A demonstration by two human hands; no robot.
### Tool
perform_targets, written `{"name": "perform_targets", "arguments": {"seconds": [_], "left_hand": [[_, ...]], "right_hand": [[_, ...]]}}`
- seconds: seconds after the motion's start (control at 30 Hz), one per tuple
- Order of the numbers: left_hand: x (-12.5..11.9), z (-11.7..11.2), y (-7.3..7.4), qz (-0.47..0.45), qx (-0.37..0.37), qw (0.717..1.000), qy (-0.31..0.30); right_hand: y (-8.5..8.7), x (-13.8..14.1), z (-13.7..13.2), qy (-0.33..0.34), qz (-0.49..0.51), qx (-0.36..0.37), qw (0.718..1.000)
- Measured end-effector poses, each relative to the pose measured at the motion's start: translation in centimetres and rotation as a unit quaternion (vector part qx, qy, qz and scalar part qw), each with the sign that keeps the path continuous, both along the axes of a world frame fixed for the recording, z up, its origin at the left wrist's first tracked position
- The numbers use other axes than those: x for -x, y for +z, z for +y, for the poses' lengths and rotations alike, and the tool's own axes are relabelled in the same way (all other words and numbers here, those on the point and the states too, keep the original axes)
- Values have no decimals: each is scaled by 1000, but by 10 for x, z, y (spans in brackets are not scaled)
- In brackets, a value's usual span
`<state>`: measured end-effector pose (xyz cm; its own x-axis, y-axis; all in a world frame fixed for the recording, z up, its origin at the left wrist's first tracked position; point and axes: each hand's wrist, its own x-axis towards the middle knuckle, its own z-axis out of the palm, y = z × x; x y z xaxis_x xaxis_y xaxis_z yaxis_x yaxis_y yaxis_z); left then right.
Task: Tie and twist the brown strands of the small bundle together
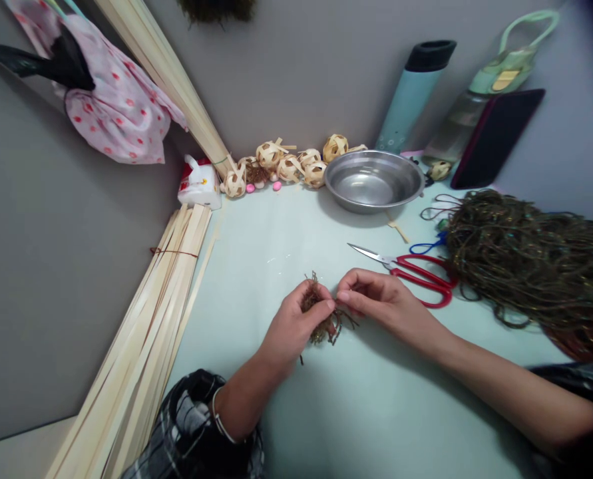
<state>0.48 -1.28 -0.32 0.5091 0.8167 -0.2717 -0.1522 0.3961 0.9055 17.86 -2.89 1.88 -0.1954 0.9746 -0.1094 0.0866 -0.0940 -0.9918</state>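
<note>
Above the pale green tabletop point(296, 229), my left hand point(299, 316) is closed around a small tuft of brown-green cord point(321, 329), whose cut ends stick out around the fingers. Close to its right side, my right hand point(376, 299) pinches thumb against forefinger beside the tuft's edge. Whatever sits in that pinch is too small to name. Just beyond the right hand lie red-handled scissors point(426, 279), their blades pointing left. A large heap of dark brown-green cord point(530, 253) rests on the right, with a blue loop point(428, 246) beside it.
Several woven strip balls point(289, 168) line the back wall, left of a metal bowl point(375, 179). Behind stand a blue tumbler point(413, 100), a water bottle point(458, 116) and a phone point(498, 140). Bundled wood strips point(161, 299) and a tissue pack point(199, 186) are left; a spotted cloth bag point(121, 100) hangs above.
</note>
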Motion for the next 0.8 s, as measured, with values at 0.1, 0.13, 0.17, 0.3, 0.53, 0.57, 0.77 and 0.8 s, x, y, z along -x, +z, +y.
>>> {"name": "perform_targets", "arguments": {"seconds": [0.1,0.13,0.17,0.3,0.53,0.57,0.77,0.8], "left_hand": [[0,0,1,-3,3,1000,-4],[0,0,1,-3,2,1000,-6],[0,0,2,-2,0,1000,-9],[0,0,5,2,-9,1000,-15],[0,0,5,-23,5,1000,-3],[0,-1,4,-27,8,1000,-2],[-1,-1,2,-41,-5,999,-5],[0,-1,2,-42,-11,999,-4]], "right_hand": [[0,1,0,-11,18,1,1000],[0,1,0,-12,22,1,1000],[0,1,-1,-11,24,3,1000],[0,0,-1,-8,22,11,1000],[5,2,0,-5,44,32,999],[6,2,0,-7,44,30,999],[10,5,-3,-4,31,2,999],[10,5,-4,-1,30,1,1000]]}}
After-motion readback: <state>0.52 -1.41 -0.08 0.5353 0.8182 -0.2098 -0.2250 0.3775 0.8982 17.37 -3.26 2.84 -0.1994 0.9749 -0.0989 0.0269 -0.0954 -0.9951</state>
